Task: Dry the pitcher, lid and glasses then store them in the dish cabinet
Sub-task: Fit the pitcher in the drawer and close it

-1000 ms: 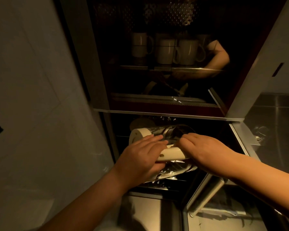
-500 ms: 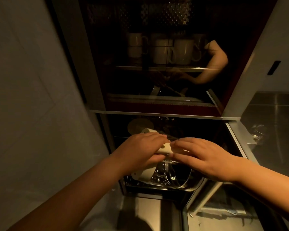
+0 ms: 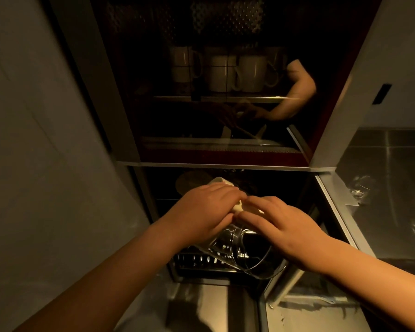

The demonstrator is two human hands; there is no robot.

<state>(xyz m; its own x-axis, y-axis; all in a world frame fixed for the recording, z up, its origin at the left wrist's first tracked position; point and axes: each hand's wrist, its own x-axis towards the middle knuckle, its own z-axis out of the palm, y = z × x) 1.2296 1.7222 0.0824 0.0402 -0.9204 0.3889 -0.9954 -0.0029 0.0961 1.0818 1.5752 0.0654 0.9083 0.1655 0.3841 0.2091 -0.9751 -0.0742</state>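
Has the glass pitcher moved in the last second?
Yes. The pitcher has tipped, open mouth swinging down toward the cabinet's front edge, both hands on it.

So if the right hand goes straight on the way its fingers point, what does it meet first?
The right hand points left, fingertips almost at the left hand on the pitcher; it likely meets that hand's fingers first, though depth is unclear.

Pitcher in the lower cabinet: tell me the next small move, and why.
Probably lower it the last bit onto the rack and let go. The glass pitcher lies tilted on its side inside the open lower compartment, with the left hand and right hand both gripping its cream handle.
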